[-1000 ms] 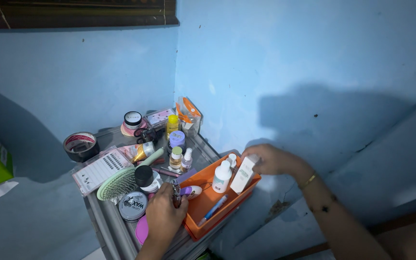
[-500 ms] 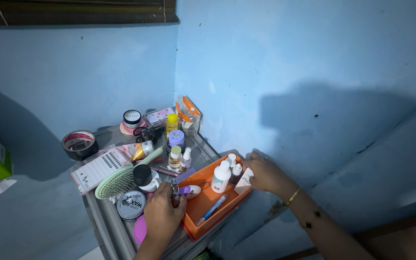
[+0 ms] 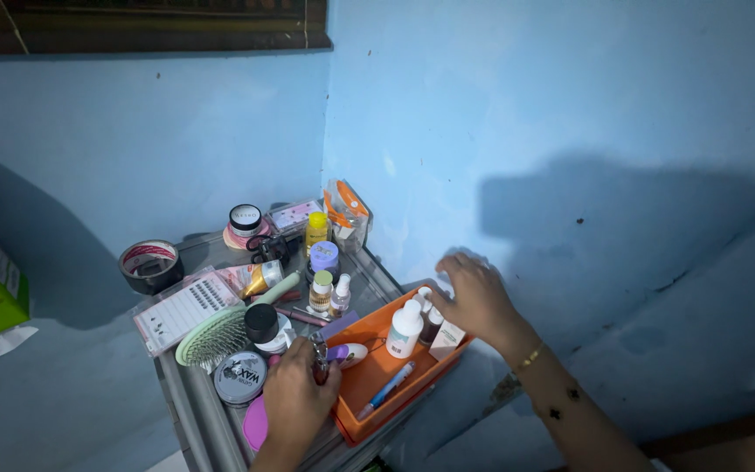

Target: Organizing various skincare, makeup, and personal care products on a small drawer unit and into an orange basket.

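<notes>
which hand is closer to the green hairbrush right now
Left. The left hand rests at the tray's near-left edge, just right of and below the green hairbrush. The right hand is at the tray's far end, well off to the right.

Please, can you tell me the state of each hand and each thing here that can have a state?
left hand: closed around a small metal tool
right hand: open, fingers spread above the tray's far corner
orange tray: upright, holding items
white bottle: upright, capped, in the tray
small white box: leaning in the tray
blue pen: lying flat in the tray
tape roll: lying flat
</notes>
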